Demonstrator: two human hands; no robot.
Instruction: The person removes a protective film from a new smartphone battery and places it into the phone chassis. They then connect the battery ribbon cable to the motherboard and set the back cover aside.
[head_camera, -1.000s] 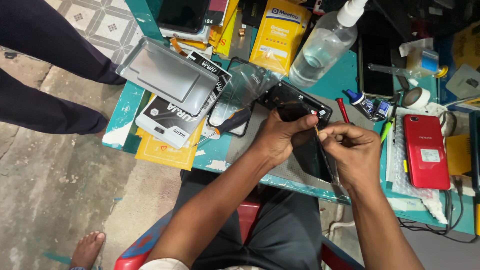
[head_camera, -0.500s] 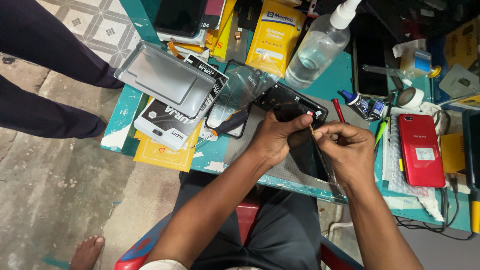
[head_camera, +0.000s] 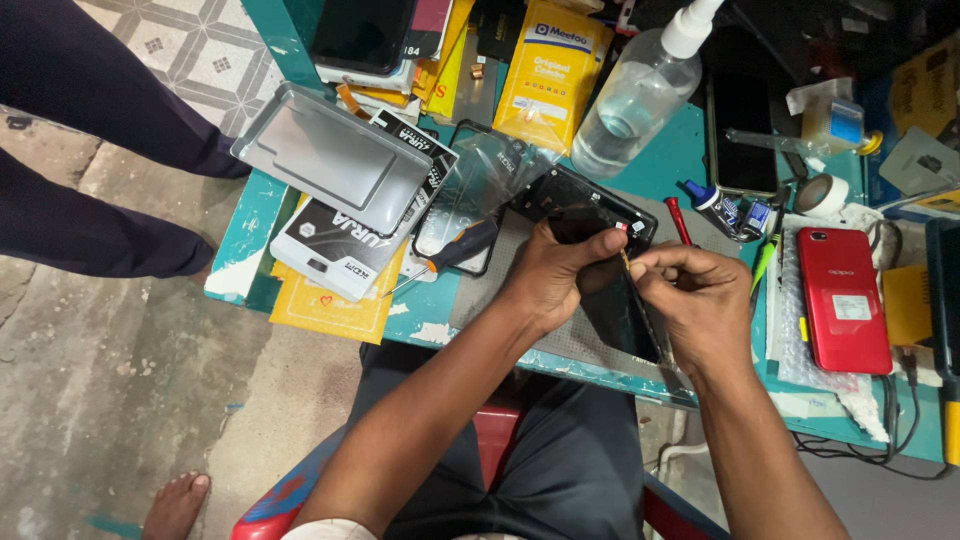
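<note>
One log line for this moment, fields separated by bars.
left hand: holds black phone | right hand: pinches thin part at phone edge | screwdriver: on table

A single head-worn camera looks steeply down from above the seated person's lap, close enough that both forearms fill the lower middle of the frame. It faces the teal table (head_camera: 250, 235), whose near edge runs slantwise from the left toward the lower right, so the view is tilted. The far part of the table reaches the top edge. To the left the view takes in bare floor (head_camera: 110, 400). No second view overlaps it.
</note>
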